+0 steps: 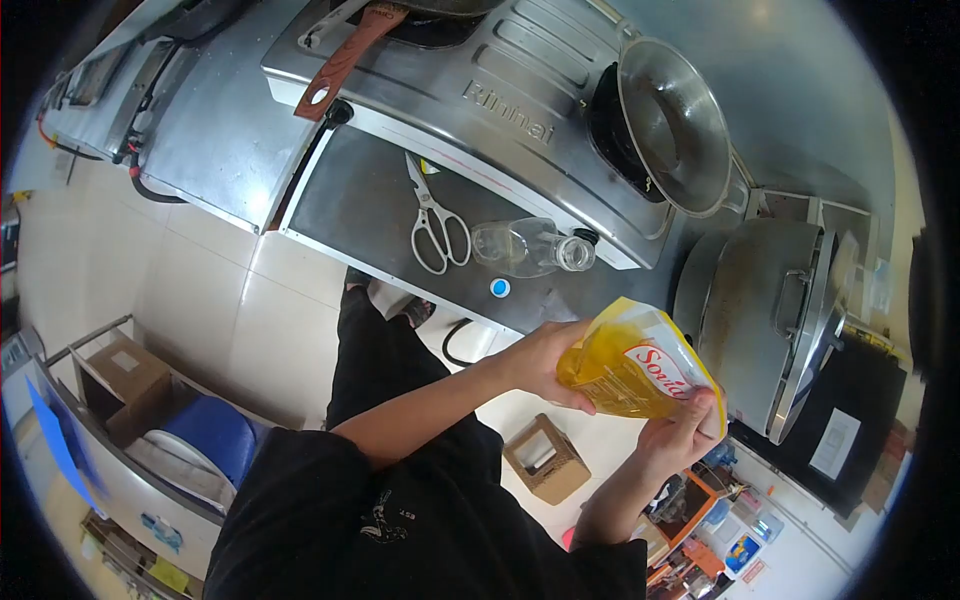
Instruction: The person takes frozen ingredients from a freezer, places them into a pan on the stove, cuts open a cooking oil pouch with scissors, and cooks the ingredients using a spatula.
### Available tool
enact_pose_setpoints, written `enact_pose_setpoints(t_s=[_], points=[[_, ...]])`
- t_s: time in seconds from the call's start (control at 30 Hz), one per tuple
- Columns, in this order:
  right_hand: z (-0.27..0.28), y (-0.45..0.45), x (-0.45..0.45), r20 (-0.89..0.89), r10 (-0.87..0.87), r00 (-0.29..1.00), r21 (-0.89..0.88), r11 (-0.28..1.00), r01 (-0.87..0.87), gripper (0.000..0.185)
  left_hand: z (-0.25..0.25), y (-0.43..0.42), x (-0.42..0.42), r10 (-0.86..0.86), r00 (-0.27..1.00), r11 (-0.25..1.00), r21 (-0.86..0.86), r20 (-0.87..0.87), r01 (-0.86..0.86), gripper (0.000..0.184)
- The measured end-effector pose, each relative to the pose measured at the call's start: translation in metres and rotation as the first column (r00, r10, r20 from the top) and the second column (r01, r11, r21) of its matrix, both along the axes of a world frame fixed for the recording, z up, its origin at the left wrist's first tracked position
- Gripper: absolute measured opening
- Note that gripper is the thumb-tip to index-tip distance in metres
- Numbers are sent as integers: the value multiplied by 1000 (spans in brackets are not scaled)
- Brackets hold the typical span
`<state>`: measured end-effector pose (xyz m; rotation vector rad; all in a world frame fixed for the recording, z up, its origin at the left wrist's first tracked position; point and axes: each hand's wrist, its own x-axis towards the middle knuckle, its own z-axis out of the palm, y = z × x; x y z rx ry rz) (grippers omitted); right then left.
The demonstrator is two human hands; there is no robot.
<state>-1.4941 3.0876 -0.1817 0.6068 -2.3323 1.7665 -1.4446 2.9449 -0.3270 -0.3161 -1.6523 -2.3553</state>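
Both of my hands hold a yellow oil pouch [625, 375] with a red and white label, in front of the counter's right part. My left hand [548, 368] grips its left end, fingers wrapped round it. At the other end, my right hand [684, 436] is closed on the corner, thumb on top. On the dark counter [350, 190] a clear glass bottle [515, 248] lies on its side, its open mouth toward the right. White-handled scissors [432, 225] lie left of the bottle. Just below it is a blue and white cap [500, 288].
Behind the counter stands a Rinnai gas stove [530, 100] with a steel pan [675, 125] and a wooden-handled pan [350, 65]. A large lidded pot [760, 310] is at the right. A cardboard box [547, 460] sits on the floor; a cart [150, 450] stands lower left.
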Motion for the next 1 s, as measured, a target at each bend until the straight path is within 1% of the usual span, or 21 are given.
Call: enact_pose_setpoints(t_s=[0.1, 0.2, 0.3, 0.4, 0.5, 0.63, 0.7, 0.73, 0.8, 0.9, 0.93, 0.97, 1.0], points=[[1, -1, -2, -24, 22, 999, 29, 999, -21, 43, 1, 2, 1, 10, 1000, 1000, 18, -4, -10, 83], [5, 1, -4, -23, 78, 997, 99, 992, -75, 31, -1, 7, 2, -8, 1000, 998, 57, 14, 8, 84], [5, -5, -3, -28, 39, 999, 81, 996, -37, 32, 0, 10, 3, -11, 999, 995, 95, 31, 8, 84], [2, 1, -5, -47, 61, 997, 27, 998, -60, 39, 3, 12, 2, 35, 999, 995, 92, -9, -34, 84], [-9, 12, -5, -59, 28, 998, -35, 999, -30, 38, 6, 12, 3, 45, 999, 997, 56, -1, -45, 84], [-9, 5, 1, -52, 57, 997, -117, 991, -63, 33, 13, 8, 3, 31, 999, 994, -104, 28, -28, 86], [-17, 15, 1, -75, 45, 996, -164, 985, -57, 39, 17, 6, 2, 15, 999, 984, -180, 30, -9, 87], [-19, 19, 2, -86, 37, 996, -189, 981, -53, 43, 20, 5, 0, 17, 1000, 984, -180, 10, -15, 86], [-19, 24, 2, -29, 13, 1000, -265, 964, -20, 42, 29, 3, -4, 21, 999, 983, -181, -31, -26, 83], [-34, 37, -2, 48, 3, 999, -400, 916, 16, 40, 45, 1, -14, 84, 979, 996, -7, -185, -87, 68], [-43, 40, -3, 76, 6, 997, -448, 893, 29, 39, 45, 7, -15, 70, 989, 993, 107, -131, -56, 62], [-51, 40, -4, 100, 8, 995, -408, 912, 33, 37, 43, 15, -16, 49, 996, 975, 219, -74, -31, 55], [-65, 47, -10, 69, 72, 995, -388, 921, -40, 36, 40, 21, -15, 21, 1000, 945, 327, -17, -14, 49]])
